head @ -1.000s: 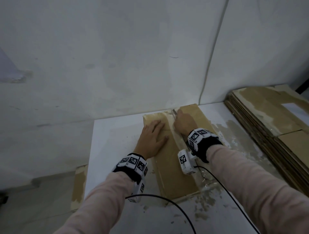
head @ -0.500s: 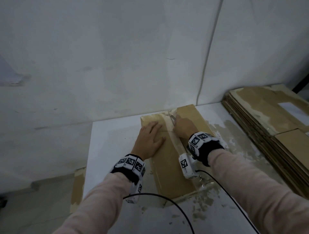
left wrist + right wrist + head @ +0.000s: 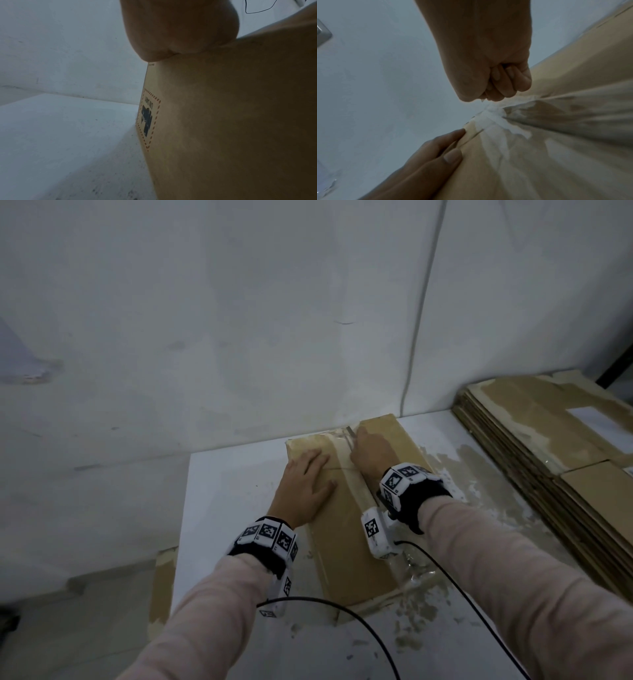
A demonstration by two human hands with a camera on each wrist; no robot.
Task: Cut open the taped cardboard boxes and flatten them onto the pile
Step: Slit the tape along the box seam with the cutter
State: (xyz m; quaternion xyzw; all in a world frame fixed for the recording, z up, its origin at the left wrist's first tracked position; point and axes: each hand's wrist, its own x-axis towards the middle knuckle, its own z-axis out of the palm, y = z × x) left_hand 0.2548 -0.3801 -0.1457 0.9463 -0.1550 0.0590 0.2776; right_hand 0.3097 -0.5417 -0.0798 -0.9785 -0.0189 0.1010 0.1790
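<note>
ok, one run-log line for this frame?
phase: cutting tape | left hand: flat on cardboard box | right hand: grips cutter blade at far seam

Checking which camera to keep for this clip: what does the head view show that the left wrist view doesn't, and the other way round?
Only the head view shows the right hand in a grip on a blade at the far end of the tape strip, the left hand's spread fingers flat on the box top, and the pile of flattened cardboard to the right.

Only the left wrist view shows the printed label with a dashed red border on the box's side.

Both show the box, the left hand pressing on it, and the white table.
</note>
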